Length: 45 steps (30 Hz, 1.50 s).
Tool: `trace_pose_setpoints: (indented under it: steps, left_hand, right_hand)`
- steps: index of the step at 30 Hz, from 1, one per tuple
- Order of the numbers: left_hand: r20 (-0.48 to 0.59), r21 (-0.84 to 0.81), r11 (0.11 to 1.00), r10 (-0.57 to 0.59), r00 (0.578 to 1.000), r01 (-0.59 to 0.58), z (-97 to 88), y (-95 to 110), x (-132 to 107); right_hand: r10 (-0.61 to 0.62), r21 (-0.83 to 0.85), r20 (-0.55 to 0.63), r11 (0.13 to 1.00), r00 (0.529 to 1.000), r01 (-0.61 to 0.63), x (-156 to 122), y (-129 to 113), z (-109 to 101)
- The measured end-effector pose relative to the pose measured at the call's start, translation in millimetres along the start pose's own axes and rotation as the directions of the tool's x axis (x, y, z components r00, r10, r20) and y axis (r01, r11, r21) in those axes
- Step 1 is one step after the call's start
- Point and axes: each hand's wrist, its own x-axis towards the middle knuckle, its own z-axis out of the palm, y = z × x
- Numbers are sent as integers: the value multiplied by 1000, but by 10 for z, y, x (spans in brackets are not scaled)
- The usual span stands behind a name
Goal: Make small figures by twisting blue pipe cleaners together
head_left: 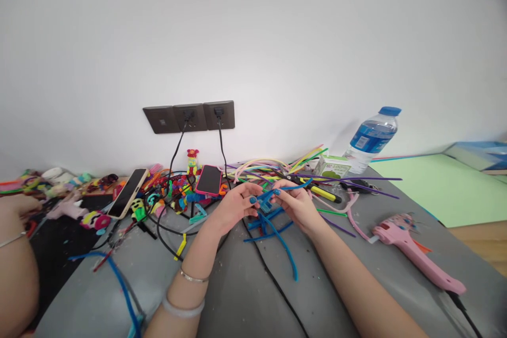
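Both of my hands meet over the middle of the grey table, pinching a blue pipe cleaner [297,186]. My left hand [236,205] has its fingertips closed on the piece from the left. From the right, thumb and fingers of my right hand [295,203] grip it too, and one end sticks out past them. Below the hands, a curved blue pipe cleaner [285,248] hangs or lies; whether it joins the held piece I cannot tell. More blue pieces [259,229] lie under the fingers. A long blue pipe cleaner [122,288] rests at the lower left.
A pink glue gun [420,256] lies on the right, its cord trailing forward. Behind my hands are pliers [322,191], a small box [333,166] and a water bottle [372,137]. Phones [209,180] and colourful scraps fill the back left. Another person's arm [18,264] reaches in at left.
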Motion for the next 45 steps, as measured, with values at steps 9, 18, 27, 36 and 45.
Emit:
trace_pose_setpoints:
  steps: [9, 18, 27, 36, 45]
  left_hand:
    - [36, 44, 988, -146, 989, 145, -1, -86, 19]
    - [-10, 89, 977, -196, 981, 196, -7, -36, -7]
    - [48, 95, 978, -191, 980, 186, 77, -96, 3]
    - [-14, 178, 971, -158, 987, 158, 40, -93, 13]
    - [-37, 187, 972, -137, 990, 142, 38, -84, 19]
  right_hand:
    - [-54, -206, 289, 972, 956, 117, -48, -96, 69]
    - [-90, -144, 154, 983, 984, 113, -23, -64, -59]
    - [-80, -177, 305, 975, 949, 138, -32, -97, -18]
    - [-129, -301, 279, 929, 952, 214, -6, -61, -29]
    - [-230, -423, 255, 847, 939, 322, -23, -21, -45]
